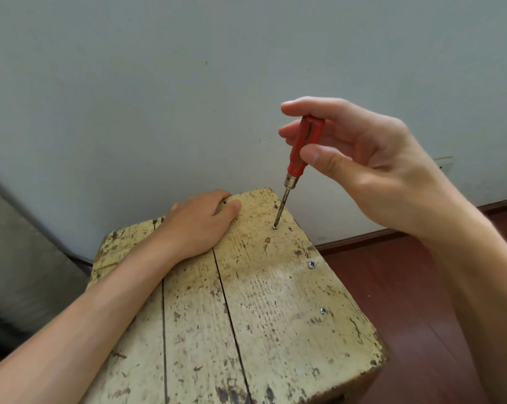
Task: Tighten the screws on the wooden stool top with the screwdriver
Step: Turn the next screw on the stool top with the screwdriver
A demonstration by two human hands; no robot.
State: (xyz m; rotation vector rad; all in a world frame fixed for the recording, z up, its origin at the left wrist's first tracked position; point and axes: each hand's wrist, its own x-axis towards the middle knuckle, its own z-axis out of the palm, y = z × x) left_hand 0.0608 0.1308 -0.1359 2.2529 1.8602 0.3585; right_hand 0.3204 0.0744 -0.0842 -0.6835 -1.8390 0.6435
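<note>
The wooden stool top (275, 316) is made of worn, yellow-painted planks and fills the lower middle of the head view. My right hand (371, 167) pinches the red handle of the screwdriver (300, 150) between thumb and fingertips. The tool stands nearly upright, and its metal tip sits in a screw (275, 227) near the stool's far right corner. Two more silver screws, one (312, 264) and another (323, 310), lie along the right edge. My left hand (201, 221) rests on the far edge, fingers curled over it, thumb on the top.
A pale grey wall stands close behind the stool, with a dark wooden skirting board (392, 236) at its base. Reddish-brown floorboards (406, 301) show to the right. A grey metallic surface (22, 258) with a dark edge slants at the left.
</note>
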